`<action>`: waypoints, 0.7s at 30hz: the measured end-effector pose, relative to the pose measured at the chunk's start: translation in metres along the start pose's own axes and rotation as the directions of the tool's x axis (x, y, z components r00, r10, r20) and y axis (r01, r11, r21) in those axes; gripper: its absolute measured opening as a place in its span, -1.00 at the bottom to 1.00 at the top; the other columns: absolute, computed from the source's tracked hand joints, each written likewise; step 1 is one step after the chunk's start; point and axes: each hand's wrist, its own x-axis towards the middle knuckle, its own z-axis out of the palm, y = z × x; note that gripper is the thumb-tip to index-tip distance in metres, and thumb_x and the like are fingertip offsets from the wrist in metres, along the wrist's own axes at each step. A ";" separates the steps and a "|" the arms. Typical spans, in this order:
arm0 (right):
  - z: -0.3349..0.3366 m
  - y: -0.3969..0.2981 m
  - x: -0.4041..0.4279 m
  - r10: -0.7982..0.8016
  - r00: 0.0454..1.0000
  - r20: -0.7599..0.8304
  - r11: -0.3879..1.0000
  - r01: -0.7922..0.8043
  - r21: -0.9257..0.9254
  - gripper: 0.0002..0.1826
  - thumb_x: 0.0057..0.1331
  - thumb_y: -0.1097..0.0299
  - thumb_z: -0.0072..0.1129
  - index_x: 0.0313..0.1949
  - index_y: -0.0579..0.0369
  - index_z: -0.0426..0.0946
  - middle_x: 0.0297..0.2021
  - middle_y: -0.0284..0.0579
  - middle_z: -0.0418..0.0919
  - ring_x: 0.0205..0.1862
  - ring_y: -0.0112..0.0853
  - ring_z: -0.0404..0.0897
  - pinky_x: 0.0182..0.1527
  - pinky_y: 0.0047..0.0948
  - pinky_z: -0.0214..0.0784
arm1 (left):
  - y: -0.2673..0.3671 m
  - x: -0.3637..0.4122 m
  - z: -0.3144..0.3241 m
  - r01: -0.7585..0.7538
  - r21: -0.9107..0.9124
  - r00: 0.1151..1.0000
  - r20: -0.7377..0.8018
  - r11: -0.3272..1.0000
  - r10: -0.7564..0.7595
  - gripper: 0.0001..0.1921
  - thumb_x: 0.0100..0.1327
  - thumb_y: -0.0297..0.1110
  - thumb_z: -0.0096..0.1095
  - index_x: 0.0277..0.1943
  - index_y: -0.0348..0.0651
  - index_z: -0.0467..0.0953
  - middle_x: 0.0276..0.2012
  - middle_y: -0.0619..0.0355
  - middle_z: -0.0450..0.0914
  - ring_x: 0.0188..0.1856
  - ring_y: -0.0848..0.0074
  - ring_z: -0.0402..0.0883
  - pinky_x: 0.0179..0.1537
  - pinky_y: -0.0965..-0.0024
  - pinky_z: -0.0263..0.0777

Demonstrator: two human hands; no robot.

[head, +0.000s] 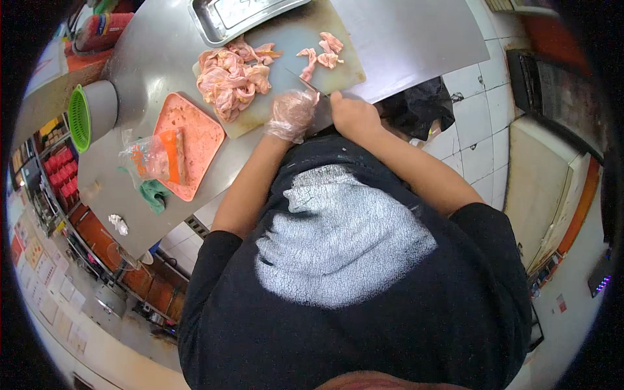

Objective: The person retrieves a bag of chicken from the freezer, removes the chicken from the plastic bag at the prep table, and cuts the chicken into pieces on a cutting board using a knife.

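My left hand (292, 116), in a clear plastic glove, is curled at the near edge of a worn cutting board (287, 48). Pinkish meat shows at its fingertips beside the blade; most of what it grips is hidden. My bare right hand (355, 116) is closed around the handle of a knife (319, 91), whose thin blade points away to the left over the board. Just beyond the blade lies a strip of raw poultry skin (308, 61), with smaller cut pieces (330, 48) beside it. A large heap of raw poultry skin (229, 83) covers the board's left side.
A metal tray (214, 34) overlaps the board's far edge. Left are an orange-pink tray (195, 161), a printed plastic bag (151, 156), a green cloth (153, 195), crumpled white paper (118, 224) and a grey bin with a green basket (80, 117). A black bag (419, 109) hangs below the table's right edge.
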 end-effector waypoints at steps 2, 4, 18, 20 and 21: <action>0.003 -0.013 0.015 0.002 1.000 -0.012 1.000 -0.002 0.001 -0.83 0.31 0.35 -0.19 -0.22 0.14 0.34 -0.46 0.12 0.62 -0.38 0.04 0.65 -0.32 0.00 0.49 | -0.001 -0.003 -0.001 -0.074 0.016 0.997 0.019 0.997 0.074 -0.88 0.17 -0.30 0.10 -0.36 -0.08 0.56 -0.56 0.05 0.60 -0.52 0.20 0.62 -0.51 0.10 0.45; 0.002 -0.017 0.020 0.002 1.000 -0.023 1.000 -0.002 0.003 -0.83 0.31 0.35 -0.19 -0.22 0.14 0.35 -0.46 0.11 0.62 -0.38 0.03 0.66 -0.33 -0.02 0.50 | 0.003 -0.007 -0.018 -0.131 0.180 0.989 0.094 0.975 0.115 -0.92 0.10 -0.36 0.12 -0.37 -0.09 0.55 -0.57 0.08 0.58 -0.53 0.22 0.60 -0.53 0.14 0.44; -0.001 -0.011 0.017 -0.085 0.982 -0.168 0.990 0.102 0.097 -0.83 0.31 0.38 -0.22 -0.20 0.17 0.34 -0.40 0.15 0.63 -0.35 0.04 0.66 -0.32 0.02 0.49 | -0.042 -0.089 -0.140 0.123 -0.955 0.964 0.049 0.271 -0.262 -0.73 0.45 -0.28 -0.03 -0.14 -0.31 0.53 -0.43 0.12 0.58 -0.41 0.47 0.56 -0.39 0.44 0.47; -0.001 -0.005 0.019 -0.083 0.982 -0.167 0.989 0.101 0.104 -0.83 0.31 0.39 -0.22 -0.21 0.16 0.34 -0.41 0.14 0.63 -0.36 0.04 0.66 -0.34 0.02 0.49 | -0.049 -0.083 -0.171 0.036 -0.950 0.980 -0.027 0.310 -0.199 -0.78 0.43 -0.33 -0.01 -0.17 -0.31 0.51 -0.41 0.14 0.57 -0.40 0.47 0.57 -0.39 0.44 0.48; -0.003 -0.004 0.020 -0.096 0.983 -0.159 0.988 0.114 0.108 -0.84 0.31 0.39 -0.21 -0.21 0.16 0.34 -0.42 0.13 0.63 -0.37 0.03 0.65 -0.35 0.02 0.49 | -0.044 -0.080 -0.188 0.073 -0.980 0.970 0.026 0.187 -0.243 -0.84 0.38 -0.38 0.03 -0.18 -0.30 0.49 -0.40 0.14 0.56 -0.39 0.47 0.57 -0.38 0.45 0.49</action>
